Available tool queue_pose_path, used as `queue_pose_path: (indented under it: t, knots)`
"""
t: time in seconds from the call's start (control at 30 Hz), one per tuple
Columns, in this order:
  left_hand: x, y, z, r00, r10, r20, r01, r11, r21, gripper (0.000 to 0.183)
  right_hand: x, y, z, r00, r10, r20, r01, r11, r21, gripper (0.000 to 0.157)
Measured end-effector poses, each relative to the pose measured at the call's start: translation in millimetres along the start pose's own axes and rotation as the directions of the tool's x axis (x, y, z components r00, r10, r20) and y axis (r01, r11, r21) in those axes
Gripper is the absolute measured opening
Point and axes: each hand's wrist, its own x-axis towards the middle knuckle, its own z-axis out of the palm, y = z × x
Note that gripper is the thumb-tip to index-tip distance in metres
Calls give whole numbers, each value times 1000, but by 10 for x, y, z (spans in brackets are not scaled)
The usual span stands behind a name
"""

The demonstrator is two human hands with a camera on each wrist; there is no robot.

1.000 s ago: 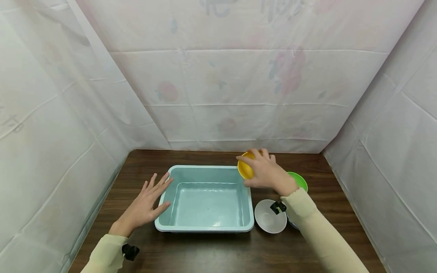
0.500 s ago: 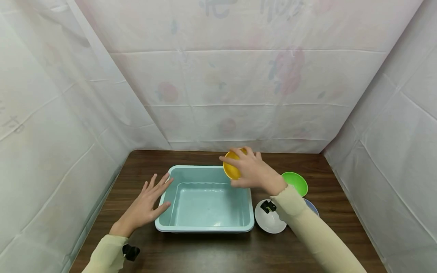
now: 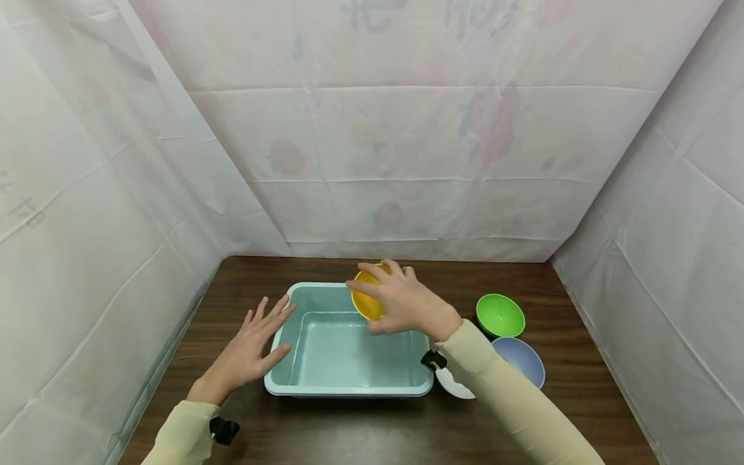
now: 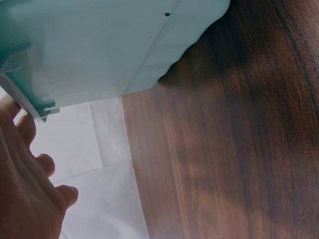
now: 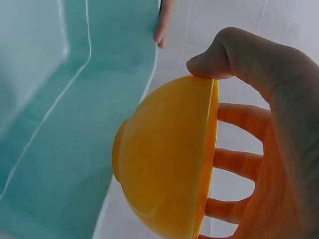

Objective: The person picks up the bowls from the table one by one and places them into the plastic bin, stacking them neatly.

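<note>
The left hand (image 3: 247,352), fingers spread apart, is at the left rim of the tub (image 3: 349,391); I cannot tell whether it presses, but a light brace would probably help. Ahead of the right hand's palm (image 3: 407,307) is the yellow bowl (image 3: 364,303), tilted at the tub's far side, its rim pinched between thumb and fingers. A firm pinch and enough height to clear the tub's rim seem wise. Rightward of that hand sit the white bowl (image 3: 453,385), green bowl (image 3: 500,315) and blue bowl (image 3: 521,360); the forearm should avoid them.
</note>
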Motion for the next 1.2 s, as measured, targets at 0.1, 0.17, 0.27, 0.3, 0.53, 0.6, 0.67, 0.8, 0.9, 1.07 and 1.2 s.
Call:
queue_pose_path:
  t: [0.1, 0.17, 0.27, 0.3, 0.53, 0.6, 0.67, 0.8, 0.9, 1.07, 1.2]
  knots:
    - [-7, 1, -5, 1000, -7, 1, 7, 1000, 1, 76, 49, -62, 32, 1000, -26, 13, 26, 1000, -15, 72]
    - [-14, 2, -6, 1000, -10, 3, 10, 1000, 3, 76, 77, -100, 63, 999, -47, 27, 47, 998, -29, 71]
    - [-20, 2, -2, 1000, -16, -3, 16, 1000, 0, 76, 117, -144, 124, 996, -75, 42, 77, 996, -46, 70]
    - [-22, 1, 0, 1000, -18, -4, 18, 1000, -4, 76, 129, -155, 147, 996, -83, 44, 86, 995, -51, 70]
    - [-35, -5, 26, 1000, -24, -12, 24, 999, -42, 75, 194, -205, 317, 987, -155, 42, 157, 985, -69, 70]
    - [-41, -10, 34, 1000, -25, -12, 24, 998, -54, 75, 211, -213, 360, 984, -176, 39, 179, 980, -86, 71]
    - [-46, -10, 44, 1000, -27, -16, 26, 998, -64, 76, 224, -220, 399, 980, -194, 36, 197, 976, -98, 72]
    - [-52, -5, 52, 999, -27, -19, 25, 997, -71, 76, 248, -232, 465, 974, -223, 45, 227, 966, -124, 71]
    - [-61, 0, 58, 1000, -23, -21, 21, 997, -71, 75, 265, -247, 493, 968, -240, 68, 247, 959, -136, 71]
    - [-69, 10, 55, 1000, -17, -21, 16, 998, -64, 75, 292, -277, 522, 960, -269, 85, 279, 948, -155, 72]
    - [-66, 19, 32, 1000, -25, -16, 24, 997, -67, 75, 326, -289, 600, 954, -287, 86, 298, 939, -175, 70]
